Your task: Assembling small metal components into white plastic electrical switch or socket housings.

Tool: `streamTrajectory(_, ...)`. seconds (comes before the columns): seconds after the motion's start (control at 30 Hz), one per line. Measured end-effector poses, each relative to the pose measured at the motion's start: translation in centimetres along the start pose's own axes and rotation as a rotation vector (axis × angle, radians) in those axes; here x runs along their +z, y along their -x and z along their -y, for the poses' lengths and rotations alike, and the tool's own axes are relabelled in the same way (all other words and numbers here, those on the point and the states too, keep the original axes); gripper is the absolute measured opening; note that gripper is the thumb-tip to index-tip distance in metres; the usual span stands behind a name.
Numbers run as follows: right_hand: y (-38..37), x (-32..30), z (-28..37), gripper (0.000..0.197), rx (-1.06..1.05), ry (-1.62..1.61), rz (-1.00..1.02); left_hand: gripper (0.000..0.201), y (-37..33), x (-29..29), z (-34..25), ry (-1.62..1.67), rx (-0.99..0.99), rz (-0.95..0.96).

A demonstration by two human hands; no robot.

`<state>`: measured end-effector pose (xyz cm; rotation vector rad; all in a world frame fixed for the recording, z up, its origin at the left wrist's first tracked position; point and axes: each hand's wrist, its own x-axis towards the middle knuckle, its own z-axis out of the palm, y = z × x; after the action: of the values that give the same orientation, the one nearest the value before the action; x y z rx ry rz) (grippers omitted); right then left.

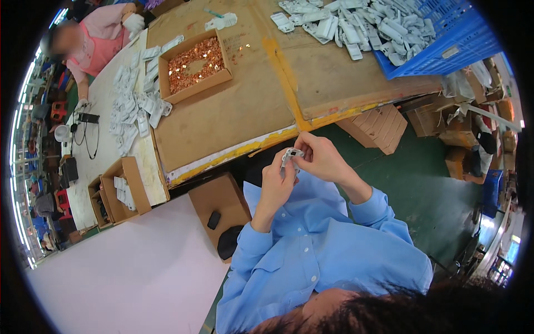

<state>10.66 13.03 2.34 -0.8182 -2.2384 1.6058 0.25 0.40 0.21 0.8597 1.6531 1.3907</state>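
Just off the near edge of the table, a white plastic casing (291, 156) is held between my two hands. My left hand (276, 182) is closed round its lower left side. The fingers of my right hand (320, 157) pinch at its upper right side; whether a small part sits between them is hidden. A cardboard box (227, 75) of small copper-coloured metal pieces (194, 65) stands on the table ahead to the left. Similar white casings (356, 28) lie heaped at the far right, spilling from a blue plastic crate (445, 50).
More white casings (129, 106) are piled left of the copper pieces' box. Nearer stands a small cardboard box (146, 189) with white parts. Yellow tape (286, 92) crosses the brown tabletop (250, 106). A co-worker in pink (100, 39) is at the far left, wearing white gloves.
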Motion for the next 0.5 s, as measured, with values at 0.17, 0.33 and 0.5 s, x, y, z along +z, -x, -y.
streamTrajectory(0.17, -0.5, 0.5, 0.1, 0.017, -0.049, 0.048, -0.005, 0.023, 0.0, 0.0, 0.7, 0.002, 0.004, -0.042)
streamTrajectory(0.33, -2.2, 0.4, 0.2, 0.018, -0.029, 0.076, 0.032, 0.028, -0.7, -1.7, 0.7, -0.084, 0.09, -0.043)
streamTrajectory(0.5, -7.6, -0.2, 1.2, 0.025, -0.07, -0.043, 0.298, 0.026, -1.4, -7.0, 1.4, -0.241, 0.058, -0.136)
